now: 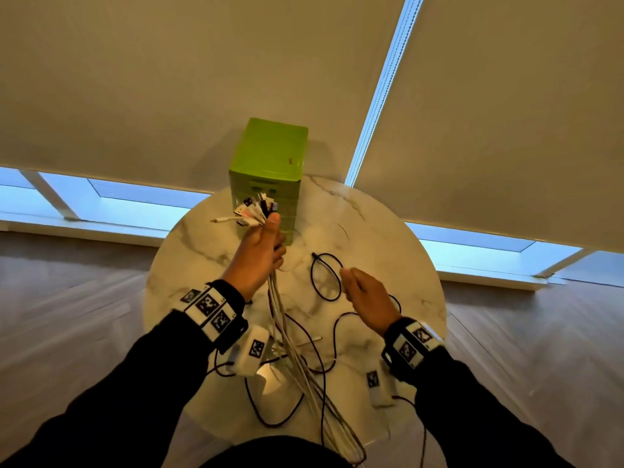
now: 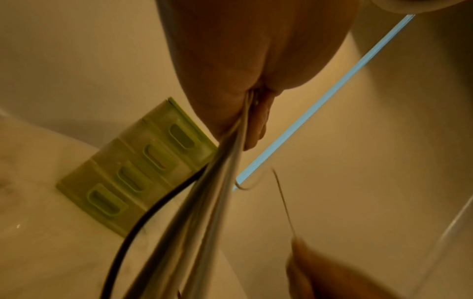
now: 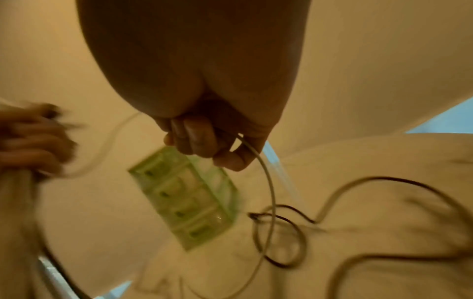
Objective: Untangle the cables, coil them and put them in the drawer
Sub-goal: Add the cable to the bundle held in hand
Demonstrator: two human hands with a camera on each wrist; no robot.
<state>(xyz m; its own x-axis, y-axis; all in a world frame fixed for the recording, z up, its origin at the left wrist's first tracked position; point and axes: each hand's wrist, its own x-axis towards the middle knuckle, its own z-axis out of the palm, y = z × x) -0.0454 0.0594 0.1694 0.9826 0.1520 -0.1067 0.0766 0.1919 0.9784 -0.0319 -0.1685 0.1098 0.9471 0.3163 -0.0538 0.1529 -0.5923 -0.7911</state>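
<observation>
The left hand [image 1: 260, 255] is fisted round a bundle of cables [image 1: 287, 336], thin and round, mostly white with some black, their plugs [image 1: 251, 211] fanning above the thumb. Just beyond it stands the glossy green plastic drawer unit [image 1: 270, 163] on the round marbled table [image 1: 388, 244]. The right hand [image 1: 366, 298], fingers curled, pinches one pale thin cable [image 3: 268, 182]; a black cable [image 1: 324, 275] loops on the table beside it.

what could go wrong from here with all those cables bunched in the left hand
1. The left hand grips the cable bundle near its plugs while the right hand pinches a thin pale cable; pulling it may tighten a knot rather than free it.
2. Loose ends hang past the table edge and could drag cables off.
3. The black cable lying looped on the table could snag.
</observation>
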